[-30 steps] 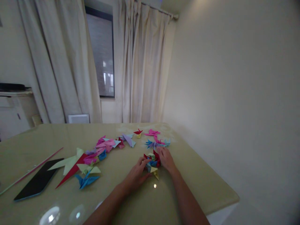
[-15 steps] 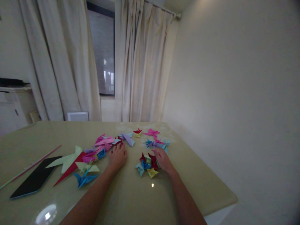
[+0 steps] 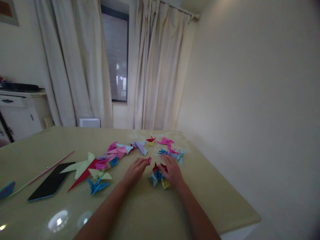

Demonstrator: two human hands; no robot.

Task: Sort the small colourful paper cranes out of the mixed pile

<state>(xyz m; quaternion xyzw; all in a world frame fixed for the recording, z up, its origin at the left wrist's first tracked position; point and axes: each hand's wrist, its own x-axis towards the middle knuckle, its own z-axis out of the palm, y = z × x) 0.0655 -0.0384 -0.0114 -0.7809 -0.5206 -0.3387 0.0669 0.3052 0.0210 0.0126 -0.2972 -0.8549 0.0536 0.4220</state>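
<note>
Reddish folded paper (image 3: 149, 160) in left grip (image 3: 134, 171)

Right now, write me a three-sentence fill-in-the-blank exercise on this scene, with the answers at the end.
The ____ hand pinches a reddish folded-paper piece beside the small origami cluster.
The flat rectangular slab next to the thin stick has a ____ top.
The window stands between two cream ____.

Missing words: left; black; curtains.
</note>
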